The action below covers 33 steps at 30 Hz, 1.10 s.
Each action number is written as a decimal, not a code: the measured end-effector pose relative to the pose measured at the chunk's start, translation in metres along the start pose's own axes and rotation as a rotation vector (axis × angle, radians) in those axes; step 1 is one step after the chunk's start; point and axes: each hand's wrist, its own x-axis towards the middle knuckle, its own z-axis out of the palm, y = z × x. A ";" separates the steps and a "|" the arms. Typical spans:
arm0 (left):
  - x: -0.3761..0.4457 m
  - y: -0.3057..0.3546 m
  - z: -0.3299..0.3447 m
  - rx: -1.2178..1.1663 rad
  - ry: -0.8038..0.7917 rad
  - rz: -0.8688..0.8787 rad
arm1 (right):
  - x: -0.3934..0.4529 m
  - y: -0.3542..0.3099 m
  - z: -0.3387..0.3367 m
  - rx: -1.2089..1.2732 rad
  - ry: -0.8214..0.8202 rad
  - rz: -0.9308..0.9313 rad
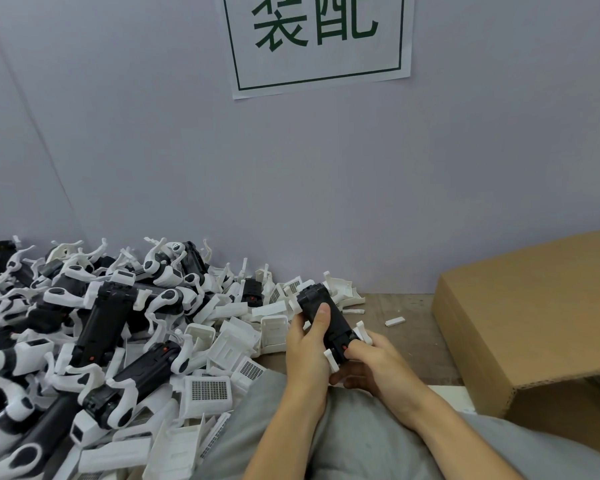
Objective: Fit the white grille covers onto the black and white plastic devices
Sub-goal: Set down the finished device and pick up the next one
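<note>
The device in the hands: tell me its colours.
Black body with white clips, seen in the head view: the device, held by the left hand and right hand.

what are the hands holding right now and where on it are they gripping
Both hands hold one black and white device. The left hand grips its middle, thumb on the black top face; the right hand grips its near end.

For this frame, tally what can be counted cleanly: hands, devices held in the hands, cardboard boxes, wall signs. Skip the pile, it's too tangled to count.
Hands: 2, left hand and right hand
Device held in the hands: 1, black and white device
Cardboard boxes: 1, cardboard box
Wall signs: 1, paper sign
Total: 5
</note>
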 end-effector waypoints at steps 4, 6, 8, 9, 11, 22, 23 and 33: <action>-0.001 0.001 0.000 0.031 0.004 0.019 | -0.001 0.000 0.002 -0.032 0.050 0.004; -0.002 0.002 -0.001 0.023 -0.002 0.018 | 0.000 0.002 0.002 -0.047 0.073 -0.003; -0.002 0.004 -0.002 -0.020 -0.007 0.005 | 0.000 0.003 0.001 -0.027 0.055 -0.004; -0.002 0.005 -0.001 -0.060 -0.006 -0.003 | 0.000 0.003 0.001 -0.013 0.022 -0.006; -0.001 0.012 -0.002 -0.153 0.024 -0.019 | -0.001 0.002 -0.001 -0.013 -0.060 -0.009; 0.020 0.077 -0.046 -0.448 0.256 0.024 | 0.015 0.013 0.011 -0.662 0.114 0.011; 0.019 0.078 -0.047 -0.436 0.257 0.030 | 0.021 0.012 0.016 -0.742 0.111 -0.005; 0.029 0.086 -0.057 -0.110 0.328 0.264 | 0.077 -0.013 0.081 -1.411 0.083 -0.229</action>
